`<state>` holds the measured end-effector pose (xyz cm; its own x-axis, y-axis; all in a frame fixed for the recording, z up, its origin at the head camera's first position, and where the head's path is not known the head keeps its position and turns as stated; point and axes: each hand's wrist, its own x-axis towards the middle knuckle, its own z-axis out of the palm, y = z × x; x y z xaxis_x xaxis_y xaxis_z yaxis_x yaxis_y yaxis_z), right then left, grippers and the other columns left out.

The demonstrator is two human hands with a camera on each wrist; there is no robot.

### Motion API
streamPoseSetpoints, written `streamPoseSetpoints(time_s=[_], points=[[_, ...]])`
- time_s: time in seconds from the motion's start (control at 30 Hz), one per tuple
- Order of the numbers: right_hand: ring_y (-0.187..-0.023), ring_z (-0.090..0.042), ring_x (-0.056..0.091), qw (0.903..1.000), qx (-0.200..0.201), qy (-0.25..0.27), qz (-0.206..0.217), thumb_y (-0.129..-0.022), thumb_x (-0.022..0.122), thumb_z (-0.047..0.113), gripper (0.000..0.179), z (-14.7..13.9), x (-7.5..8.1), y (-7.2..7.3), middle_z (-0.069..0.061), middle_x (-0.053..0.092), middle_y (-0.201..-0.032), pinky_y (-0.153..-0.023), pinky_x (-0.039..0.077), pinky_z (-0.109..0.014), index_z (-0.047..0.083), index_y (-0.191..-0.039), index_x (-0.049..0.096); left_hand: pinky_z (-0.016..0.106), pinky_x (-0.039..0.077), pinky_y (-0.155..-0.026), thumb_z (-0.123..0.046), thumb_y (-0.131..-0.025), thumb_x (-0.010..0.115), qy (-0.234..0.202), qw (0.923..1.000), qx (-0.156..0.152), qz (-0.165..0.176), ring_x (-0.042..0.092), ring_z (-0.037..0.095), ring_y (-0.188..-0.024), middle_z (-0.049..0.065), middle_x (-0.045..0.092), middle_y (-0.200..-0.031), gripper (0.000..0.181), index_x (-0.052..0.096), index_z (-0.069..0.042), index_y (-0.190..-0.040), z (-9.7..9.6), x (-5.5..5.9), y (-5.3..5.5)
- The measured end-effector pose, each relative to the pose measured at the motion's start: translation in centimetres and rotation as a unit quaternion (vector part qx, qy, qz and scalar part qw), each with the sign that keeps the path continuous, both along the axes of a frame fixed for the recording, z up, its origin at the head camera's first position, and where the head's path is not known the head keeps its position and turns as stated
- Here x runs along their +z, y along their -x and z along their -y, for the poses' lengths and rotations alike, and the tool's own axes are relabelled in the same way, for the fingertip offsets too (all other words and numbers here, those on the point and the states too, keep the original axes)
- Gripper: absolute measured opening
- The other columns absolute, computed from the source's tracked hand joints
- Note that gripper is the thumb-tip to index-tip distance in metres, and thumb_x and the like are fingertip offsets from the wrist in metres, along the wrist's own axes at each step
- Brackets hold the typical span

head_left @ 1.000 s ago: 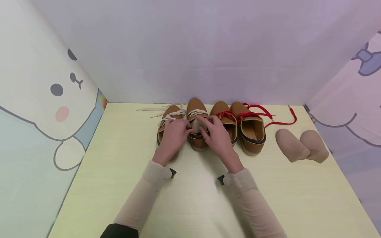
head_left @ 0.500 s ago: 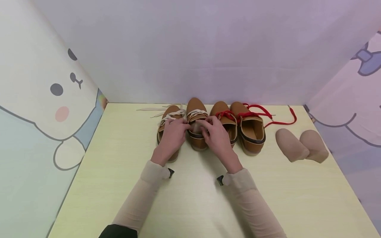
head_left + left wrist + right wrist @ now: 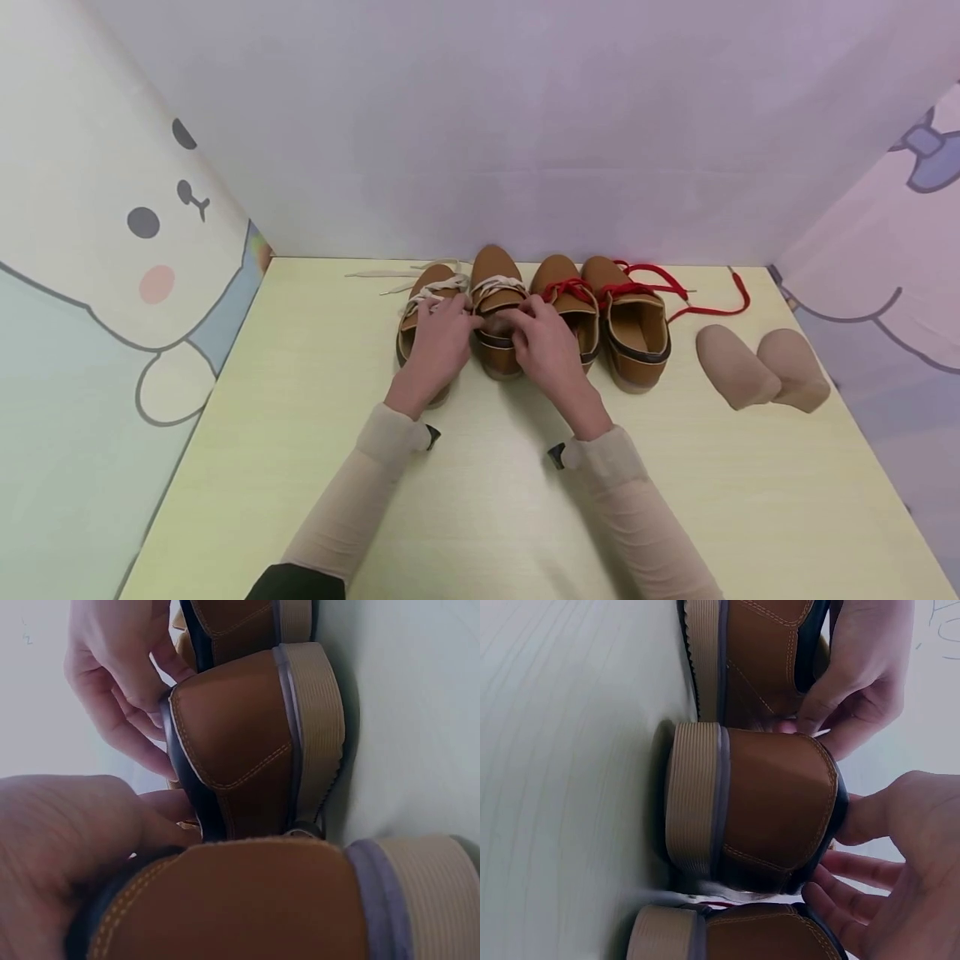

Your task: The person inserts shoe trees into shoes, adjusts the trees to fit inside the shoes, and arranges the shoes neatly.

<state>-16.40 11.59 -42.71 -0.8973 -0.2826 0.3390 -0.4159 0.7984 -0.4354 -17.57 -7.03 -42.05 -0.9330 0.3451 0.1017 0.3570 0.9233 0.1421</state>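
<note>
A brown shoe with white laces (image 3: 493, 275) stands second from the left, its heel toward me. A beige shoe insert (image 3: 497, 323) sits low in its opening, mostly hidden. My left hand (image 3: 441, 340) reaches over the leftmost brown shoe (image 3: 432, 280) and holds the second shoe's collar with bent fingertips. From the other side my right hand (image 3: 550, 346) bends its index finger and thumb down at the insert. In the right wrist view, my right thumb (image 3: 866, 819) lies at the black collar, and the other fingers hang beside the shoe. The wrist views do not show the insert.
Two brown shoes with red laces (image 3: 633, 354) stand to the right, the nearer one partly behind my right hand. Red lace ends (image 3: 708, 310) trail over the table (image 3: 480, 500). Two more beige inserts (image 3: 738, 367) overlap at the far right. A curtain wall (image 3: 480, 125) rises behind.
The insert has sunk deeper into the second shoe and shows less. My fingertips have come down and closer together over its opening. The other shoes and inserts stay put.
</note>
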Motion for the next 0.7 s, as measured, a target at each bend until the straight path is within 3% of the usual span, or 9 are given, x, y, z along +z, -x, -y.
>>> streamPoseSetpoints(time_s=[0.2,0.37,0.57,0.7], points=[[-0.095,-0.031,0.058,0.9992,0.007,-0.033,0.021,-0.097,0.057,-0.002,0.039,0.0,0.5,-0.4,-0.007,0.06,-0.105,-0.076,0.052,-0.045,0.02,-0.123,0.077,0.057,0.033,-0.114,-0.002,-0.097,0.062,-0.003,1.0,0.0,-0.005,0.061,0.027,-0.121,0.004,0.063,-0.131,0.038,0.078,-0.024,-0.123,0.0,0.0,-0.1],[-0.098,-0.033,0.057,0.998,0.015,-0.059,0.018,-0.097,0.055,-0.002,0.04,0.1,1.0,-0.6,-0.008,0.06,-0.106,-0.079,0.054,-0.045,0.018,-0.125,0.076,0.057,0.033,-0.115,-0.006,-0.097,0.064,-0.006,0.9999,0.014,-0.003,0.062,0.028,-0.121,0.006,0.065,-0.13,0.032,0.076,-0.017,-0.124,-0.3,0.3,-0.3],[-0.102,-0.033,0.058,0.9989,0.01,-0.038,0.024,-0.096,0.055,-0.003,0.043,-0.2,0.7,-0.8,-0.008,0.061,-0.109,-0.081,0.054,-0.047,0.02,-0.126,0.075,0.059,0.032,-0.113,-0.013,-0.095,0.068,0.047,0.9988,0.014,0.009,0.057,0.031,-0.125,0.01,0.059,-0.135,0.029,0.075,-0.016,-0.123,-1.0,0.4,-0.4],[-0.106,-0.034,0.058,0.9997,0.011,-0.018,0.014,-0.095,0.055,-0.003,0.044,-0.4,0.0,-0.9,-0.01,0.062,-0.114,-0.085,0.055,-0.049,0.02,-0.128,0.074,0.06,0.031,-0.114,-0.014,-0.098,0.066,0.055,0.9981,0.023,0.017,0.055,0.031,-0.124,0.01,0.061,-0.128,0.027,0.075,-0.017,-0.124,-1.2,0.4,-0.5]])
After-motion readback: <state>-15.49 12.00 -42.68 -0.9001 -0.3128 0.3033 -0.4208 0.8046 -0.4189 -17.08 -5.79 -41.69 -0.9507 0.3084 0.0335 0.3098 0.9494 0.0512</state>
